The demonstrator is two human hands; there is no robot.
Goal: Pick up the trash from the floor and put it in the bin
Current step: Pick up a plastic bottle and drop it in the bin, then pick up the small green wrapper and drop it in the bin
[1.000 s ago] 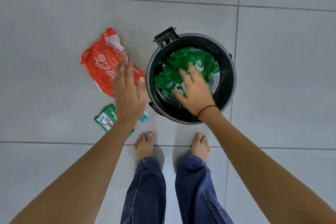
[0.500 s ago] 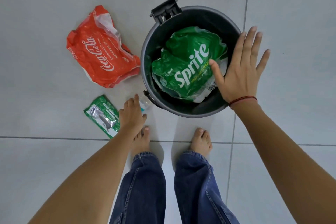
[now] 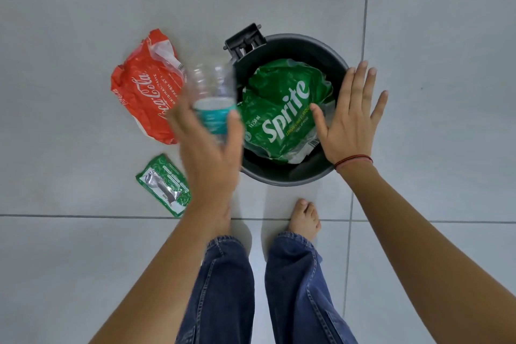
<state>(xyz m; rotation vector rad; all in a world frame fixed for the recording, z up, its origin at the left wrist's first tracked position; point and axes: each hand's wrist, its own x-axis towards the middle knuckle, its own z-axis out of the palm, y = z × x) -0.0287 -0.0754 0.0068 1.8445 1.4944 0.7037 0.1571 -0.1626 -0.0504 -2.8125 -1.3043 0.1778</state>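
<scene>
A dark round bin [image 3: 282, 177] stands on the tiled floor, with a crumpled green Sprite wrapper [image 3: 282, 109] lying inside it. My left hand [image 3: 209, 153] grips a clear plastic bottle [image 3: 213, 92] with a teal label, raised just left of the bin's rim. My right hand [image 3: 349, 120] is spread flat with fingers apart over the bin's right rim and holds nothing. A red Coca-Cola wrapper [image 3: 142, 92] lies on the floor left of the bin. Nearer me on the floor is a small green sachet [image 3: 164, 184].
A black hinge bracket [image 3: 244, 40] sticks out from the bin's far left rim. My bare feet [image 3: 305, 218] and blue jeans [image 3: 229, 288] are just in front of the bin. Grey floor tiles [image 3: 432, 92] with grout lines surround everything.
My left hand went down to the floor beside the bin, closed on the bottle and lifted it up beside the rim. My right hand left the Sprite wrapper and moved to the right rim.
</scene>
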